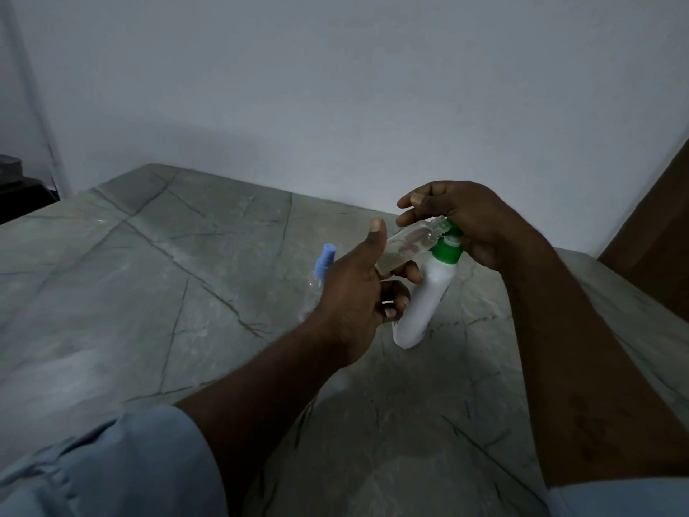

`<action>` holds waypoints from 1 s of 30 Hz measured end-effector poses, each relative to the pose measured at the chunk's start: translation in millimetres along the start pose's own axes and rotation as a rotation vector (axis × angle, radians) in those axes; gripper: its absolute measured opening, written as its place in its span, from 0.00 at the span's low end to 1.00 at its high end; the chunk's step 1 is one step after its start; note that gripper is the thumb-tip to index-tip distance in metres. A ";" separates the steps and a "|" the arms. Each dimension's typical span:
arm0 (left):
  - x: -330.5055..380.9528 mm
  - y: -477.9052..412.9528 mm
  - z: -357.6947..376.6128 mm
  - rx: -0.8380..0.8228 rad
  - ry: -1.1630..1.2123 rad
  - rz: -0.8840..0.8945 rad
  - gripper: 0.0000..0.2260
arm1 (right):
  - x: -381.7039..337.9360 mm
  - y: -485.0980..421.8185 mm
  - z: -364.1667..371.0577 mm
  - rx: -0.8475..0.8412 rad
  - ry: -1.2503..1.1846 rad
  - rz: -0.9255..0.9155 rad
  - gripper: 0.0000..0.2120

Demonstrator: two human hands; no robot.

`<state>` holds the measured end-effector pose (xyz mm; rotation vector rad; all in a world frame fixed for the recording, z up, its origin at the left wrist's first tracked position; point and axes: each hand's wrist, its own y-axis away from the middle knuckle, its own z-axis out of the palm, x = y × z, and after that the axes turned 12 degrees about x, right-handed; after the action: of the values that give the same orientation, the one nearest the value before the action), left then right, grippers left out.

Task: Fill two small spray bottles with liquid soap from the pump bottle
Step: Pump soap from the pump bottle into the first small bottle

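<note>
- The left hand (pixel 358 289) grasps a clear spray bottle (pixel 414 238). Its fingers are curled under the body and its thumb sticks up alongside.
- That bottle has no cap on. It is held off the worktop (pixel 167 292) at a slant, with its open threaded neck pointing up and to the right, right against the top of the pump bottle (pixel 425 304).
- Whether there is liquid in the held bottle I cannot say for sure; it is too dim and see-through.
- The right hand (pixel 466 222) is clasped over the pump head from above. Its lower fingers are wrapped round the head, and its forefinger and thumb reach out over the small bottle's neck.
- The pump bottle is white with a green collar. It leans to the right, its base on the worktop in the right half, nearer the back edge than the front.
- A second spray bottle (pixel 323 264), clear with a blue cap on, stands upright just left of the left hand, partly hidden by it, about mid-worktop.
- The worktop is grey-green stone with dark veins.
- A pale blue sleeve (pixel 112 468) shows near the front edge.
- A white wall (pixel 335 87) runs along the back edge.
- A brown panel (pixel 656 218) stands beyond the far right corner.
</note>
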<state>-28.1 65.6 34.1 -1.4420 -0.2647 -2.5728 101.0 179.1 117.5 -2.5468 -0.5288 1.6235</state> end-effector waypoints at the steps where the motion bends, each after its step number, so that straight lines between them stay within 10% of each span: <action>1: -0.1 -0.6 -0.5 0.010 0.002 -0.006 0.26 | 1.1 0.3 0.9 -0.006 -0.002 0.015 0.10; 30: -0.3 -0.2 -2.4 0.004 0.021 -0.013 0.24 | 8.2 -0.1 3.6 0.007 0.002 0.041 0.08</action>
<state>-30.0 65.2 32.6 -1.4163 -0.2776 -2.5943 100.8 181.5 108.8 -2.5711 -0.4724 1.6322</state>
